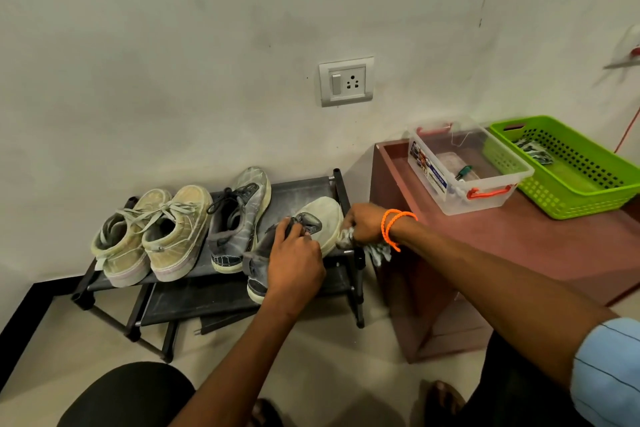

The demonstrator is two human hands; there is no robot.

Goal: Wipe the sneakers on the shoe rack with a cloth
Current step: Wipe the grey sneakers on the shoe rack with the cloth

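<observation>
A black two-tier shoe rack (304, 185) stands against the wall. On its top shelf sit a beige sneaker pair (156, 236) at the left and one grey sneaker (239, 218) in the middle. My left hand (294, 260) grips the other grey sneaker (322, 222), tilted on its side at the shelf's right end with the pale sole facing right. My right hand (363, 222), with an orange wrist cord, presses a bunched patterned cloth (379, 251) against that sole's toe edge.
A brown cabinet (519, 253) stands right of the rack, bearing a clear plastic box (467, 166) and a green basket (568, 166) with another cloth inside. A wall socket (346, 81) sits above the rack. My knees and feet are at the bottom edge.
</observation>
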